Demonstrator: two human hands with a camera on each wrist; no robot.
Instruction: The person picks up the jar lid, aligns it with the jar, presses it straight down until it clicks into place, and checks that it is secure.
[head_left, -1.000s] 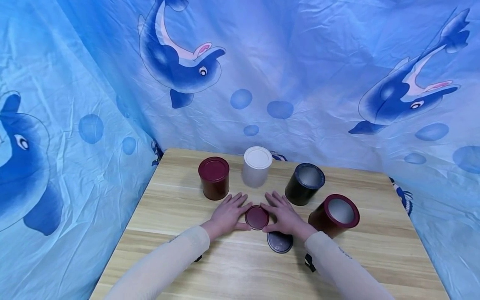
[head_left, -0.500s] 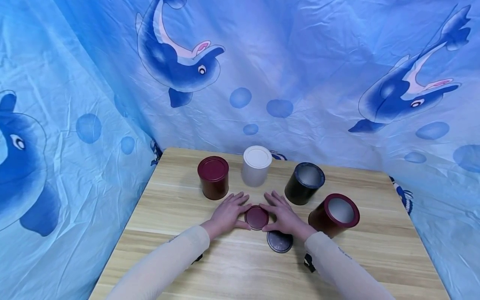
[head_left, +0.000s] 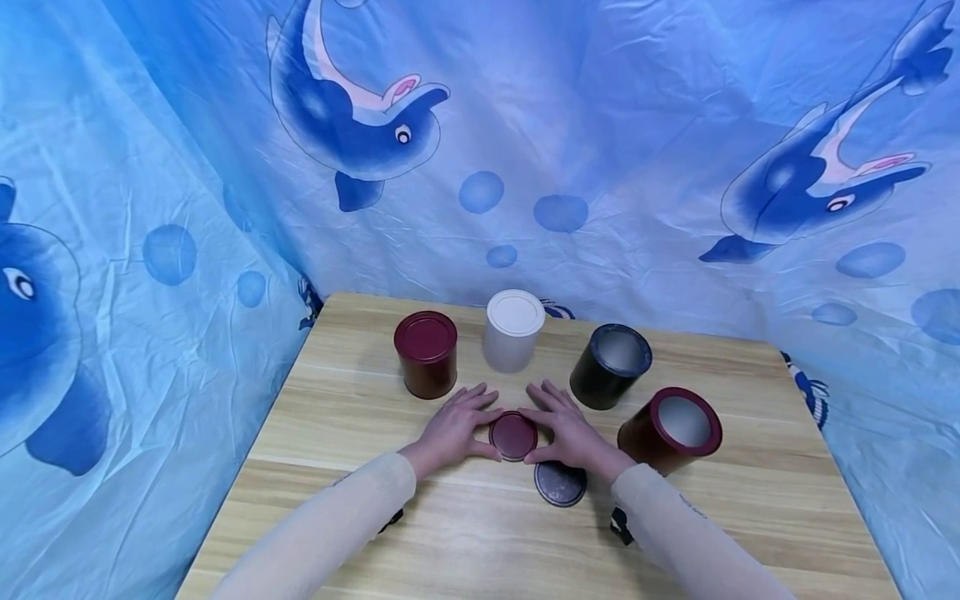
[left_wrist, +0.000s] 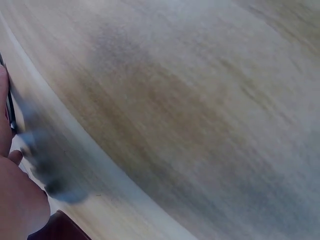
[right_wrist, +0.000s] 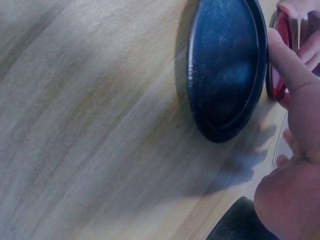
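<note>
A round dark red lid [head_left: 513,436] lies at the middle of the wooden table between both hands. My left hand [head_left: 453,429] holds its left edge between thumb and index finger, the other fingers spread forward. On the opposite edge, my right hand [head_left: 570,429] grips it likewise; the thumb [right_wrist: 287,60] shows on the rim in the right wrist view. Just under the right wrist, a black lid [right_wrist: 227,70] lies on the table, its near side close to the red one. The left wrist view catches only part of the left hand [left_wrist: 20,200] and mostly bare wood.
Behind the hands stand a lidded dark red canister [head_left: 427,367], a lidded white canister [head_left: 512,346] and an uncovered black canister [head_left: 600,379]. Another dark red canister [head_left: 652,442], uncovered, stands beside the right forearm. A blue dolphin-print curtain [head_left: 600,150] surrounds the table.
Both hands stay at the red lid, with hardly any movement. The head view shifts slightly.
</note>
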